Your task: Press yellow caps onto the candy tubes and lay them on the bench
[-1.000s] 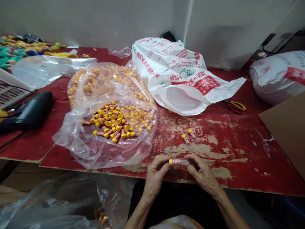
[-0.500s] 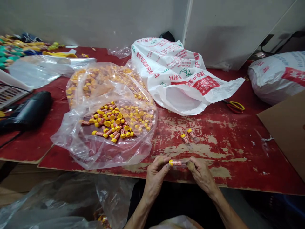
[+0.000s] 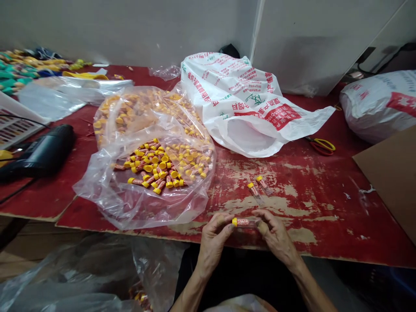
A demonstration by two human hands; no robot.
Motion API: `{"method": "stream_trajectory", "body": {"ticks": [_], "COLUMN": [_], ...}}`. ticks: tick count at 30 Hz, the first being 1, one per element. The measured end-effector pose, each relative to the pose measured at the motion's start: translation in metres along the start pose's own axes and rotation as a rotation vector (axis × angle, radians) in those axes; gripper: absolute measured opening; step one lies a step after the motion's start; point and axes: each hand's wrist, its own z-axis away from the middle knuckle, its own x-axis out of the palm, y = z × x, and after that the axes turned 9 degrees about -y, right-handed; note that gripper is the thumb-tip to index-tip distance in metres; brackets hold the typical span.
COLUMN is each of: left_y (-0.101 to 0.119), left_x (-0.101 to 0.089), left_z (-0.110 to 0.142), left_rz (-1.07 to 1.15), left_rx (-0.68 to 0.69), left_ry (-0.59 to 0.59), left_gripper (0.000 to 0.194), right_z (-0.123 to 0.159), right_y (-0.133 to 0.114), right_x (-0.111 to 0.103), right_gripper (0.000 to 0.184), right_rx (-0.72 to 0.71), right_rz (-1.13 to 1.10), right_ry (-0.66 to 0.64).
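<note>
My left hand (image 3: 212,240) and my right hand (image 3: 276,236) pinch the two ends of a small clear tube with a yellow cap (image 3: 244,222), held level at the near edge of the worn red table (image 3: 308,203). The yellow cap is at the left hand's fingertips. Two more capped tubes (image 3: 259,188) lie on the table just beyond my hands. To the left, an open clear plastic bag (image 3: 146,173) holds several yellow-capped tubes.
A white printed bag (image 3: 243,104) lies open behind. Yellow-handled scissors (image 3: 320,145) rest to the right, near a full white sack (image 3: 380,104) and a cardboard sheet (image 3: 393,173). A black device (image 3: 39,151) sits at the left. More clear plastic (image 3: 81,273) hangs below the table edge.
Both hands keep the tube in nearly the same place. The fingers have shifted slightly along it.
</note>
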Motion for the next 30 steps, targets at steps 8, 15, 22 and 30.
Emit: {"method": "stream_trajectory", "body": {"ticks": [8, 15, 22, 30], "left_y": [0.0, 0.007, 0.045, 0.073], "left_x": [-0.001, 0.001, -0.028, -0.106], "left_z": [0.0, 0.003, 0.0, -0.056], "left_rz": [-0.007, -0.072, -0.507, -1.337], "left_rx": [-0.011, 0.083, 0.3, 0.188], "left_ry": [0.005, 0.008, 0.195, 0.396], "left_gripper": [0.018, 0.017, 0.018, 0.023], "right_z": [0.001, 0.001, -0.016, -0.059], "right_y": [-0.003, 0.013, 0.023, 0.028], "right_x": [0.002, 0.016, 0.015, 0.02], "right_gripper": [0.04, 0.043, 0.041, 0.046], "right_rx": [0.026, 0.001, -0.172, -0.308], "right_rz": [0.001, -0.05, 0.367, 0.928], "right_ry": [-0.058, -0.092, 0.104, 0.494]}}
